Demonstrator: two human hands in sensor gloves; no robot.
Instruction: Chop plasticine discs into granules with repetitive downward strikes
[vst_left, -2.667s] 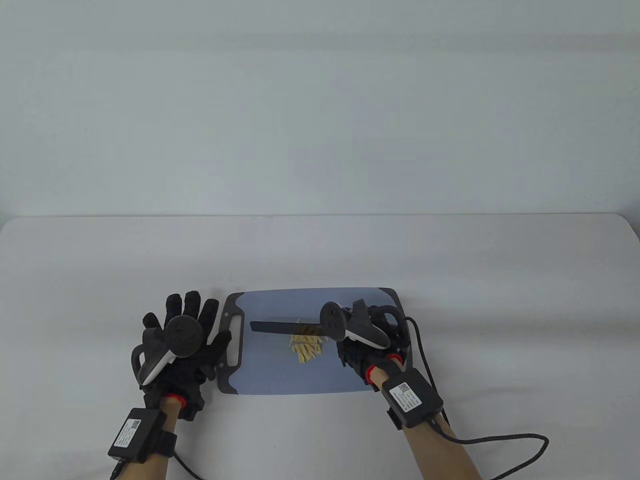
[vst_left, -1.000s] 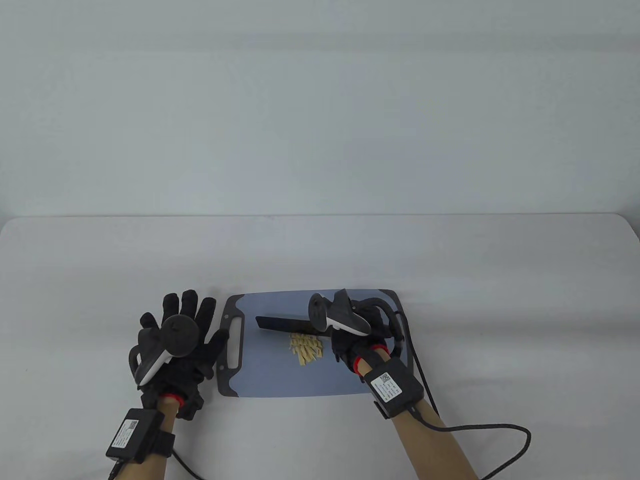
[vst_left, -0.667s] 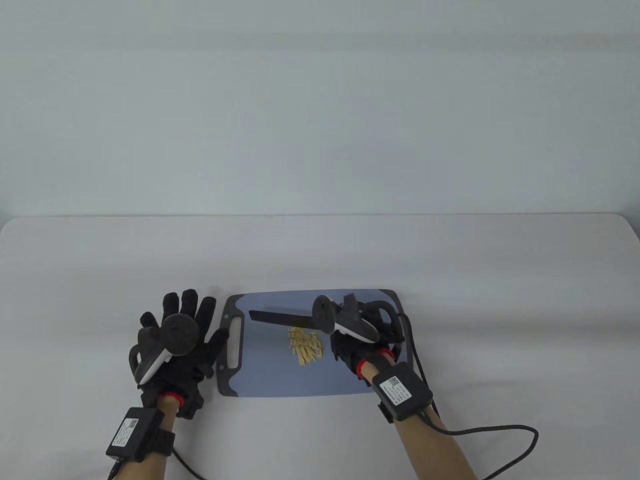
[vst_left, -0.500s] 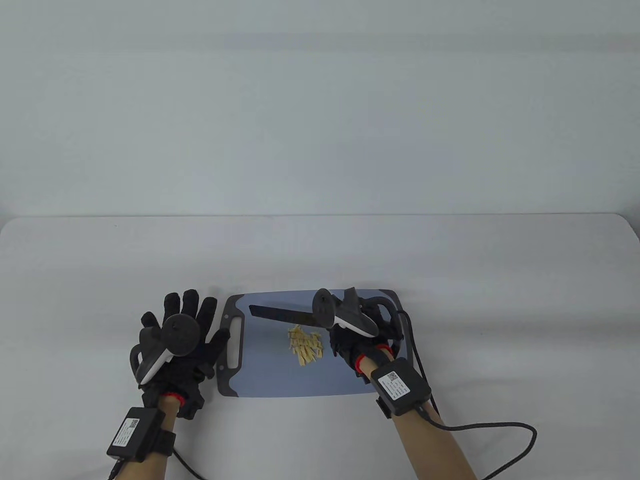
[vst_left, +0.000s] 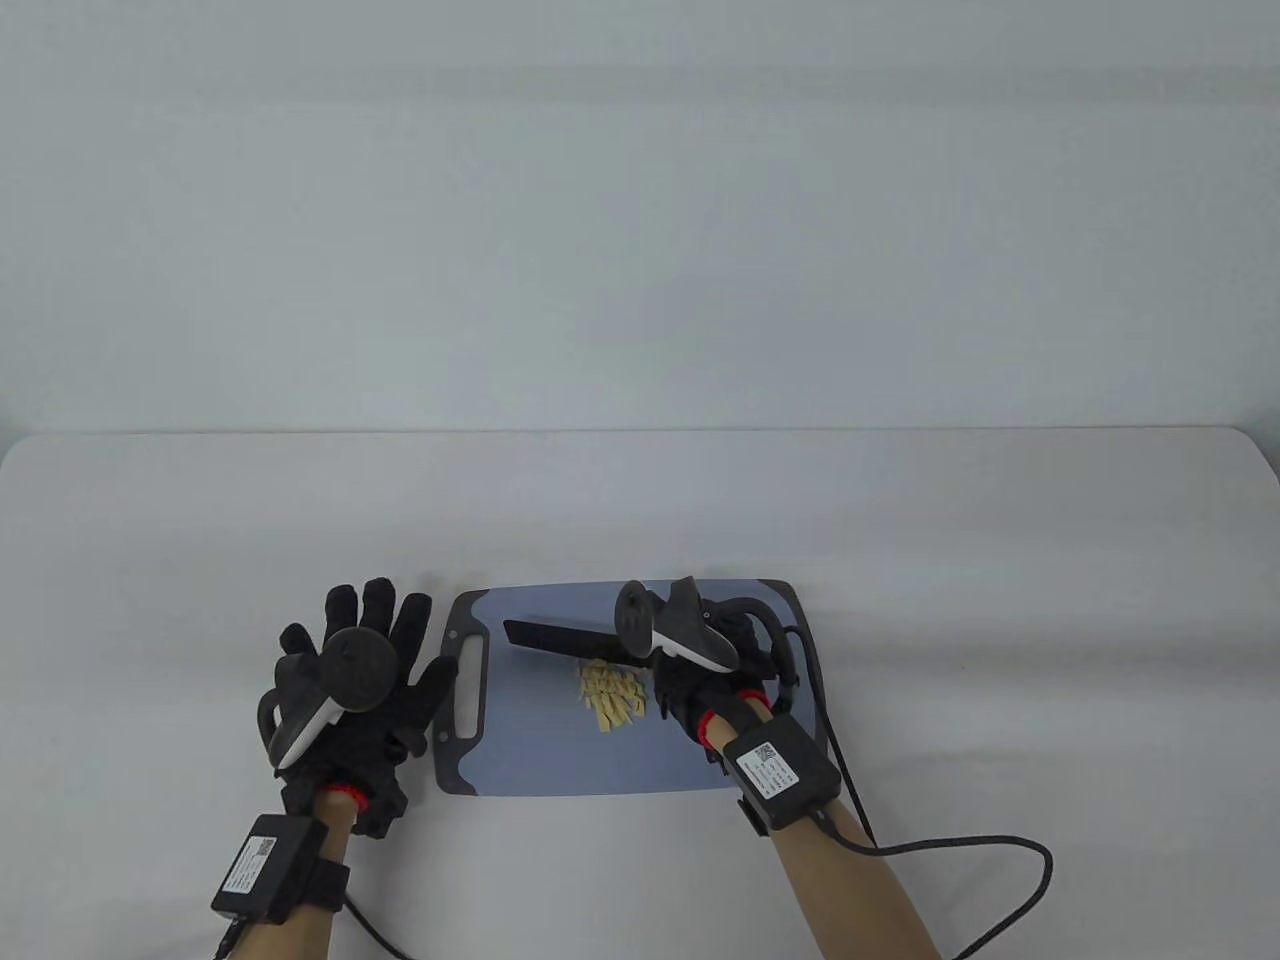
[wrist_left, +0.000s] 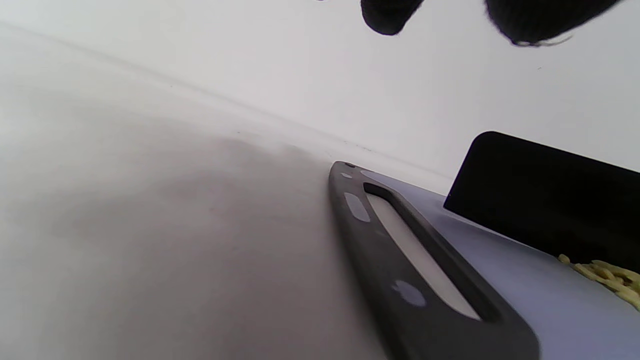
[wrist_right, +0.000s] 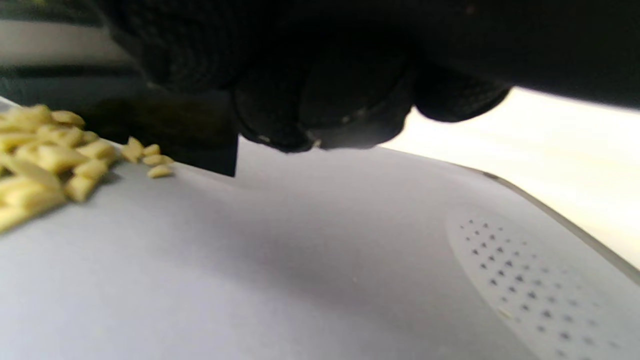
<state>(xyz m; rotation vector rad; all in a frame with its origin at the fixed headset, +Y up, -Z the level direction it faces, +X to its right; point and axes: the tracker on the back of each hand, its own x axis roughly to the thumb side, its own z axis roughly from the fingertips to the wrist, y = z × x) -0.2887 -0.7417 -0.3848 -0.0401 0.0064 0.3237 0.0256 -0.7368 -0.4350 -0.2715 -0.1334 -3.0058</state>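
Observation:
A pile of yellow plasticine pieces (vst_left: 610, 695) lies in the middle of the blue-grey cutting board (vst_left: 540, 745). My right hand (vst_left: 705, 690) grips the handle of a black knife (vst_left: 555, 637), whose blade points left over the far edge of the pile. In the right wrist view the blade (wrist_right: 165, 132) sits right behind the pieces (wrist_right: 45, 155). My left hand (vst_left: 355, 680) lies flat and spread on the table beside the board's left handle (vst_left: 462, 690), thumb against it. In the left wrist view the blade (wrist_left: 545, 200) and the board handle (wrist_left: 420, 280) show.
The board lies near the front of a white table (vst_left: 900, 520). A black cable (vst_left: 960, 860) runs from my right wrist across the table at the front right. The board's right end has a dotted grip patch (wrist_right: 525, 270).
The knife has kept rising and falling over the far edge of the pile; since half a second ago it has come down and slightly nearer. The left hand has stayed still.

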